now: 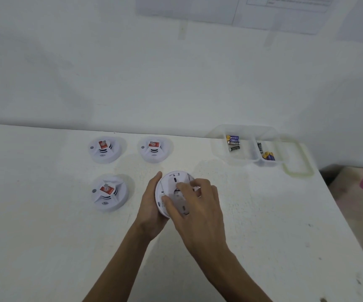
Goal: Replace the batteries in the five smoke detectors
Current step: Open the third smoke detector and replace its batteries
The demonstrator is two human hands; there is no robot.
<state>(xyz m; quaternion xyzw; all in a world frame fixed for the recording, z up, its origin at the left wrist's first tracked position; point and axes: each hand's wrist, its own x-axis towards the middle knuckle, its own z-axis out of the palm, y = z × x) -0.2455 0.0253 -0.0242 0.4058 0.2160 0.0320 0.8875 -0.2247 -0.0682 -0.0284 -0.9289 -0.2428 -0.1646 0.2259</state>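
The white table [45, 236] fills the near half of my view and runs up against a white wall [111, 73], with paper sheets [285, 12] taped at the far right. At the table's far right sits a clear container [217, 147] with two compartments. Its lid [304, 162] lies just beside it on the right.

Three smoke detectors rest face up on the left, each with a red sticker: the far-left detector [105, 151], the far-middle detector [154, 150] and the near-left detector [108, 192]. The held detector [172, 182] is at the centre, tilted, its back toward me.

My view shows the left hand [152, 212] cupping its left rim. The right hand [200, 212] lies over the back, thumb and curled fingers gripping a grey part I cannot identify. The left batteries [233, 143] and right batteries [266, 153] lie in the compartments.
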